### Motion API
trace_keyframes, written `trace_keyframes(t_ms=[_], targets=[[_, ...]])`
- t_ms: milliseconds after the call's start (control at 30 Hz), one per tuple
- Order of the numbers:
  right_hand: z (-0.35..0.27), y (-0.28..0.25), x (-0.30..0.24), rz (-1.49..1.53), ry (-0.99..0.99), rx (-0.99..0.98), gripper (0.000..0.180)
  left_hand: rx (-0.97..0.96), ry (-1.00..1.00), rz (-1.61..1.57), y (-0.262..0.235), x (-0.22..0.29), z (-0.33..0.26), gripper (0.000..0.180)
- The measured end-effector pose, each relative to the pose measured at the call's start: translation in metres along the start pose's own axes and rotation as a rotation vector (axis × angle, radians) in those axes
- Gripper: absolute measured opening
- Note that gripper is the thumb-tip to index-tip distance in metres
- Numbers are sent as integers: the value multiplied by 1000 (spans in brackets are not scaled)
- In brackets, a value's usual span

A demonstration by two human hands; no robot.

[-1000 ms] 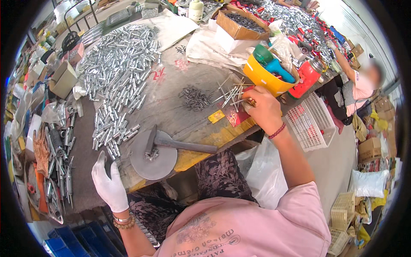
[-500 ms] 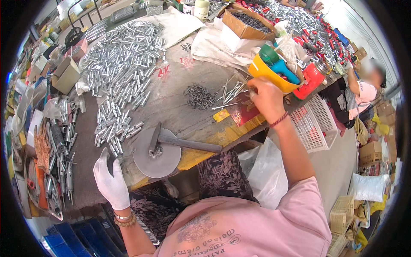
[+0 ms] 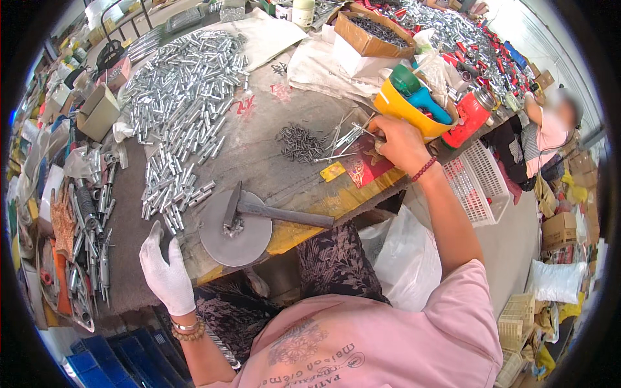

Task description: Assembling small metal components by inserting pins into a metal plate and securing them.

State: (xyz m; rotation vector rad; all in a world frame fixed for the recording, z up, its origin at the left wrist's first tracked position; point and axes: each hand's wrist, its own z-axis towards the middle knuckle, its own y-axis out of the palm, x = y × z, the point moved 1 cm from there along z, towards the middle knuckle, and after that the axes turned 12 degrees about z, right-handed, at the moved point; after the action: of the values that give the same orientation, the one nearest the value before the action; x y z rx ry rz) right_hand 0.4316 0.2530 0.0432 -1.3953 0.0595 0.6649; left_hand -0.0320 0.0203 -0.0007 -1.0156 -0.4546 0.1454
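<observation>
My right hand is bare and reaches far across the bench, its fingers closed on thin metal rods lying beside a small heap of dark pins. A yellow bowl with teal things in it stands just behind that hand. My left hand, in a white glove, rests flat on the near edge of the bench with fingers apart, holding nothing. Between my hands a hammer lies across a round metal disc. A wide spread of short silver tubes covers the bench beyond my left hand.
A cardboard box of dark parts sits at the back. A red can and a white plastic basket are at the right edge. Tools and metal parts lie at the left. Another person works at the far right.
My right hand has kept fingering the thin rods, shifting slightly. My gloved left hand has stayed on the near edge. The view has tilted a little.
</observation>
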Motion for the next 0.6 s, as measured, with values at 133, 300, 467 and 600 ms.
trace_keyframes(t_ms=[133, 300, 467, 600], targets=[[-13, -3, 6, 45, 93, 111, 28, -7, -5, -10, 0, 1, 0, 47], [-28, -2, -1, 57, 83, 206, 26, -14, 8, -10, -1, 0, 1, 47], [-32, -6, -3, 49, 165, 360, 24, -8, 6, -6, 1, 0, 0, 47], [-38, -3, -5, 155, 69, 423, 26, -5, -6, -17, 2, 4, 2, 47]])
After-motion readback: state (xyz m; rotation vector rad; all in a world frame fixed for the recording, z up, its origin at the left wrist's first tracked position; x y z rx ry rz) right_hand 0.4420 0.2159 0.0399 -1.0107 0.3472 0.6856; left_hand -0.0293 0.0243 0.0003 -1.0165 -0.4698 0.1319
